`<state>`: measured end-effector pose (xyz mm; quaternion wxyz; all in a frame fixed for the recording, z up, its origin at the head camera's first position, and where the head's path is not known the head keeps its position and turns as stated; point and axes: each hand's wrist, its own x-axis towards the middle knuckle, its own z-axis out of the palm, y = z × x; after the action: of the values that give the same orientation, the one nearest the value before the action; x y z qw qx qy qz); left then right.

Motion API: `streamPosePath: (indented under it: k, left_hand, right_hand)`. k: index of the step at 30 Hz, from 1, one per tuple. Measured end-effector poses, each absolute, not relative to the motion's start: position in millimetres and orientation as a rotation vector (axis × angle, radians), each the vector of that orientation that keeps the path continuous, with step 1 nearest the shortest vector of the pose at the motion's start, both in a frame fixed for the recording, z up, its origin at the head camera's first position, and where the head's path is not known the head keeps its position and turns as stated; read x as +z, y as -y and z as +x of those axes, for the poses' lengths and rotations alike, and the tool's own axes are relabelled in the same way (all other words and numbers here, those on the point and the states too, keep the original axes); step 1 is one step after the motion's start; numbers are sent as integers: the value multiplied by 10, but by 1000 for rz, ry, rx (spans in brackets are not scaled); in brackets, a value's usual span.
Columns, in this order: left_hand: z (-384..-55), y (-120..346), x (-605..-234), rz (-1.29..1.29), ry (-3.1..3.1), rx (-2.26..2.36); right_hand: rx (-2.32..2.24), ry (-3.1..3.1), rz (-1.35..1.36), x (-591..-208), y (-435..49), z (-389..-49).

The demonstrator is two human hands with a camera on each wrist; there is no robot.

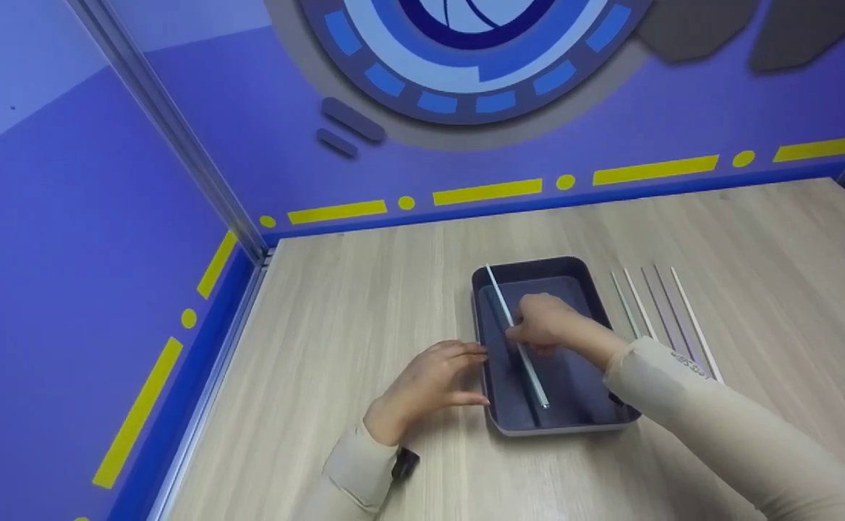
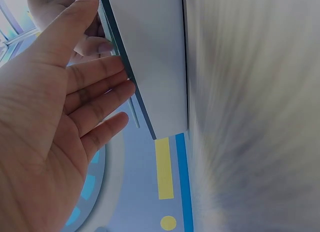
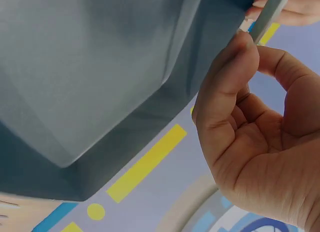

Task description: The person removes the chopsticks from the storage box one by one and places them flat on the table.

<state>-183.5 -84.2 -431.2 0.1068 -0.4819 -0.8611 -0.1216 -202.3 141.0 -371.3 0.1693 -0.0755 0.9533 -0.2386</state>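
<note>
A pale blue-green chopstick (image 1: 534,380), its thicker end toward me, slants lengthwise over the left part of a dark rectangular tray (image 1: 567,431). My right hand (image 1: 545,322) pinches it near the middle between thumb and index finger, the other fingers curled below. In the right wrist view the chopstick (image 3: 272,12) rises from those fingertips beside the tray floor. My left hand (image 1: 433,376) is at the tray's left side, thumb apart from fairly straight fingers, fingertips right at the rim. The left wrist view shows these fingers along the tray's pale outer wall (image 2: 155,67).
Several more chopsticks (image 1: 694,325) in green, white and grey tones lie side by side on the wooden table (image 1: 350,311), right of the tray. My right forearm (image 1: 733,420) crosses over their near ends. A blue patterned wall (image 1: 205,130) bounds the table at the back and left.
</note>
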Motion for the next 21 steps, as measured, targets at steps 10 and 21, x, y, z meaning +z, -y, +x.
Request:
streamPosePath:
  k: [10, 21]
  left_hand:
    - [-1822, 855, -4306, -1430, 2524, -384]
    - [-1837, 857, -4323, -1425, 2520, -390]
  right_hand:
    - [-740, -2723, -294, -3656, -1572, -1962]
    - [-806, -2695, -373, -3612, -1788, -1921]
